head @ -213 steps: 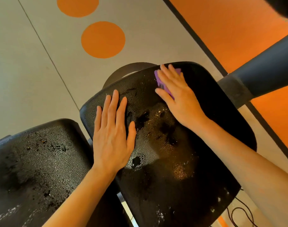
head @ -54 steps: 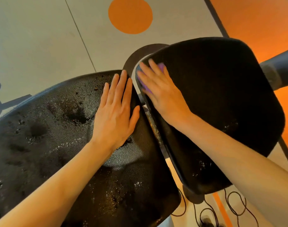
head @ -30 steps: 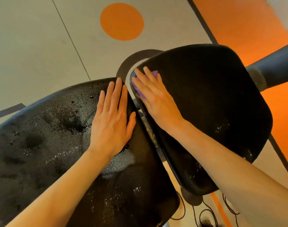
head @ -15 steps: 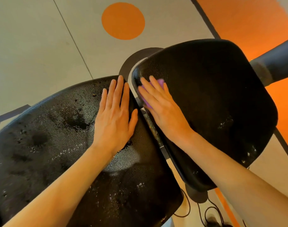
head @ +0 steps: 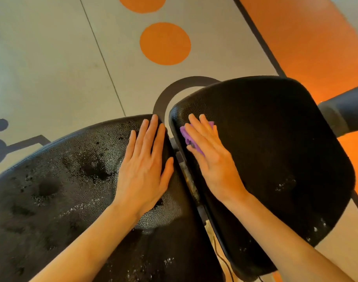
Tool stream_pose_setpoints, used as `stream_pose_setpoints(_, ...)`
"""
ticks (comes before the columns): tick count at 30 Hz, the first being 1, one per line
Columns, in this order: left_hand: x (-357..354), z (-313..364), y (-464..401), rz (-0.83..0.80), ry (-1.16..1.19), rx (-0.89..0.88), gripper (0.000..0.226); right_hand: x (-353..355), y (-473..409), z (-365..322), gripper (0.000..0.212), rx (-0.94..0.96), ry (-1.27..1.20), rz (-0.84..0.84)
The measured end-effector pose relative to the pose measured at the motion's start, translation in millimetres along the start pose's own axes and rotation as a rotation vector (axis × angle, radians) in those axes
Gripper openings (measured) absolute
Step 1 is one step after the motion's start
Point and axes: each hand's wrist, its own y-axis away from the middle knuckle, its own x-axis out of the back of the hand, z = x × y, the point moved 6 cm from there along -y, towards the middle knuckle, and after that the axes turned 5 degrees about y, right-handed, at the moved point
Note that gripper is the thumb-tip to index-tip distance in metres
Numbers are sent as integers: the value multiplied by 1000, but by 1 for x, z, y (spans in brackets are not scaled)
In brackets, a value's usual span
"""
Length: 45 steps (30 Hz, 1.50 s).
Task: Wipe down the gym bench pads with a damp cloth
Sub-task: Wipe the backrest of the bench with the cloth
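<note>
Grey floor (head: 52, 58); two pads (head: 275, 149); two hands (head: 145, 171); one cloth (head: 187, 137).

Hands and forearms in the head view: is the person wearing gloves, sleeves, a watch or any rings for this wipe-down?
Nothing worn shows. The left hand and right hand are bare, without gloves, and no rings are visible on the fingers. Both forearms are uncovered down to the frame's bottom edge, with no sleeve cuff, watch or wristband in view. Fingernails look short and unpainted.
</note>
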Motion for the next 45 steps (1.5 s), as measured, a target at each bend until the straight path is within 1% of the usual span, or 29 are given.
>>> stream_pose_setpoints(2,3,1,-4,6,21,18,67,16,-9,4,47,-45,-101,62)
stream_pose_setpoints(5,9,1,-18,33,35,74,66,39,-37,15,47,-108,-130,145)
stream_pose_setpoints(8,13,-2,-36,45,20,116,65,48,-65,22,46,-115,-106,168)
stream_pose_setpoints(10,12,-5,-45,40,3,138,65,46,-80,23,46,-97,-92,150)
stream_pose_setpoints(12,11,-8,-53,38,-4,164,65,38,-92,18,46,-48,-77,92)
stream_pose_setpoints(14,10,-10,-59,27,-17,183,65,23,-99,12,46,28,3,-38)
stream_pose_setpoints(16,7,-9,-63,10,-49,189,65,11,-100,7,45,173,192,-177)
stream_pose_setpoints(18,4,-8,-64,-7,-68,191,64,14,-100,13,42,300,335,-272)
stream_pose_setpoints(19,4,-8,-64,-13,-74,191,63,20,-102,20,41,303,350,-292)
stream_pose_setpoints(20,3,-8,-64,-17,-77,195,63,28,-106,27,39,264,335,-283)
stream_pose_setpoints(22,1,-8,-65,-34,-82,199,62,35,-112,29,33,118,296,-186)
stream_pose_setpoints(23,0,-9,-66,-45,-86,200,63,30,-112,22,29,62,325,-143)
stream_pose_setpoints(24,0,-9,-66,-55,-92,203,63,20,-111,13,25,52,388,-134)
stream_pose_setpoints(25,-1,-9,-67,-64,-99,205,63,10,-109,3,24,101,443,-170)
stream_pose_setpoints(27,-3,-9,-66,-75,-116,201,64,2,-113,-2,28,281,468,-336)
stream_pose_setpoints(28,-3,-10,-66,-76,-122,197,64,9,-118,7,31,326,461,-406)
stream_pose_setpoints(29,-3,-10,-66,-76,-122,191,64,19,-127,19,33,322,466,-431)
stream_pose_setpoints(30,-3,-10,-66,-78,-115,186,64,32,-135,30,35,251,461,-416)
stream_pose_setpoints(32,-3,-10,-66,-82,-98,173,62,41,-138,36,35,66,443,-311)
stream_pose_setpoints(33,-2,-9,-66,-83,-92,167,61,34,-133,28,33,41,449,-278)
stream_pose_setpoints(34,-2,-8,-66,-86,-88,156,60,24,-128,18,31,70,452,-280)
stream_pose_setpoints(35,-2,-8,-66,-85,-85,144,58,15,-122,8,29,149,444,-316)
stream_pose_setpoints(37,-1,-7,-64,-67,-77,129,56,15,-122,10,30,305,420,-459)
stream_pose_setpoints(38,0,-7,-63,-59,-69,122,55,25,-127,24,31,306,431,-490)
stream_pose_setpoints(39,1,-7,-63,-52,-59,115,55,40,-133,40,31,234,444,-478)
stream_pose_setpoints(41,2,-6,-63,-39,-43,94,55,66,-139,61,31,-5,429,-337)
stream_pose_setpoints(42,2,-6,-63,-37,-39,85,54,64,-137,57,30,-66,426,-273)
stream_pose_setpoints(43,2,-5,-63,-37,-38,76,54,52,-134,43,29,-53,423,-250)
stream_pose_setpoints(45,1,-5,-62,-26,-43,53,51,18,-120,11,26,108,415,-297)
